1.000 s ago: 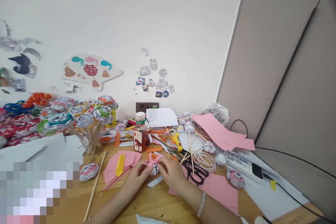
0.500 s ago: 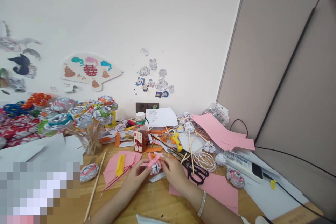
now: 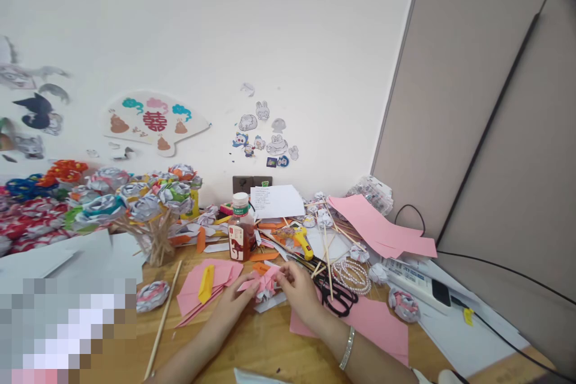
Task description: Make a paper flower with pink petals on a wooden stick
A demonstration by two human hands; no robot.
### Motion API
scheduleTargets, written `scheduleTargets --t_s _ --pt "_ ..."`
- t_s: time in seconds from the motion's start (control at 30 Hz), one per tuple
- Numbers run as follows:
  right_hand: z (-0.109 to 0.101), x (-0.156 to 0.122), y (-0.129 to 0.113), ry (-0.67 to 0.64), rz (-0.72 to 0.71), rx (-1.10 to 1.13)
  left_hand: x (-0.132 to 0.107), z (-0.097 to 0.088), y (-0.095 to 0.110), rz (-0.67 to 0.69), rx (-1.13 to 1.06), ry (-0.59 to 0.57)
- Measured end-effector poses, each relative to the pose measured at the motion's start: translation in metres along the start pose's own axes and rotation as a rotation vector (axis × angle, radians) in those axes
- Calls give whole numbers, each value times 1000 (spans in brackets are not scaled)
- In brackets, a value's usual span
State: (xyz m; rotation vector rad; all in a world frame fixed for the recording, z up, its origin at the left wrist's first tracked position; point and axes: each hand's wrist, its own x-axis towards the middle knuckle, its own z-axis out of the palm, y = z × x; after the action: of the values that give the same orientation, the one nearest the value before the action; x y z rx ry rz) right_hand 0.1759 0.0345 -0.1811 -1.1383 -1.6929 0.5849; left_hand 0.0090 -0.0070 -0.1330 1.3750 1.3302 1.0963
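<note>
Between my two hands is a small pink and white paper flower (image 3: 266, 288), raised a little over the wooden table. The fingers of my left hand (image 3: 240, 295) are closed on its left side. Thumb and fingers of my right hand (image 3: 294, 285) pinch a pink strip at its upper right. Left of the hands lie stacked pink paper sheets (image 3: 225, 273) with a folded yellow strip (image 3: 206, 284) on top. Black-handled scissors (image 3: 339, 300) and more pink paper (image 3: 373, 330) lie right of my right hand.
A drink bottle (image 3: 242, 231) stands just behind my hands, near a yellow glue gun (image 3: 303, 243). Paper flowers on sticks (image 3: 153, 207) crowd the left. A wooden stick (image 3: 164, 318), bead strings (image 3: 353, 277), a power strip (image 3: 418, 282) and a finished paper flower (image 3: 404, 304) surround the work area.
My right hand has risen slightly, and the pink strip on the flower has shifted up and right with it. My left hand has stayed nearly in place.
</note>
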Motion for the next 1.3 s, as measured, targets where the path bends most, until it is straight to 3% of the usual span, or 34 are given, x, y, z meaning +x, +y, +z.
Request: scheduleTargets --t_s 0.3,0.57,0.83,1.17,1.3 --pt "-3 1 -3 39 8 111 4 1 -5 78 74 6" --pt "0 1 -4 -46 -34 265 5 -2 -4 106 123 52" --pt "-2 2 -4 2 10 297 4 -1 -4 97 192 -21" --pt "-4 1 -14 33 -17 254 3 -1 -2 54 11 10" --pt "-5 0 -18 34 -16 225 8 0 -8 99 22 -47"
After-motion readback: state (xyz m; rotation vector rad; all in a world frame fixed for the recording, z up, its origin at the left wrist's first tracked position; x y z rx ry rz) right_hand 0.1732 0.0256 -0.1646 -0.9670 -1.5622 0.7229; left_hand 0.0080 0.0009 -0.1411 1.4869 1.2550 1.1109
